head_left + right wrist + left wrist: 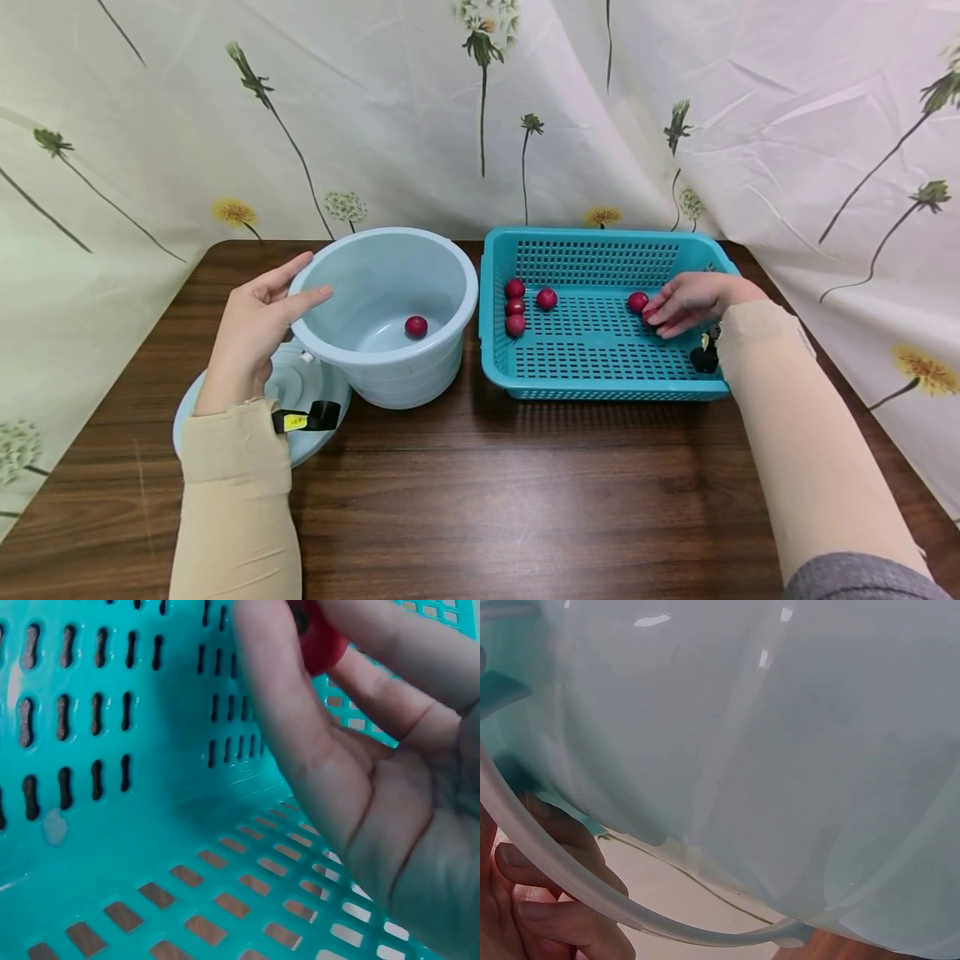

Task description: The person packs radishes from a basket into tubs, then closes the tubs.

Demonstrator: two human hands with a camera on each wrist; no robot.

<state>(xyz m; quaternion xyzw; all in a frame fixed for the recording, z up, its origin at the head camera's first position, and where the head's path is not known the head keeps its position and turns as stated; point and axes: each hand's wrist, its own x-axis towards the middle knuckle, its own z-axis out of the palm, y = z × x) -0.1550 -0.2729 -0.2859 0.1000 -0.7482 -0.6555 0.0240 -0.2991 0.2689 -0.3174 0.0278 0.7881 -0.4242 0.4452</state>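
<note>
Altogether, you have seven small red fruits in sight: one fruit (416, 327) on the floor of the pale blue bucket (408, 375), and six in the teal basket (600, 394), counting the one you hold. Three of those six line up by the basket's left wall, a fourth fruit (547, 298) sits just to their right, and a fifth fruit (637, 302) lies right beside your fingertips. You have one bucket, one basket and one pale blue lid (300, 379) on the table (540, 508).

Your right hand (693, 298) pinches the held fruit (649, 317) between thumb and fingers, low inside the basket. Your left hand (255, 321) grips the bucket's rim, thumb over the edge and the other fingers curled outside.

Your fingers cover part of the held fruit, and the top edge of the right wrist view cuts it off. Your left forearm and the bucket hide part of the lid. You can't tell whether the held fruit touches the basket floor.
</note>
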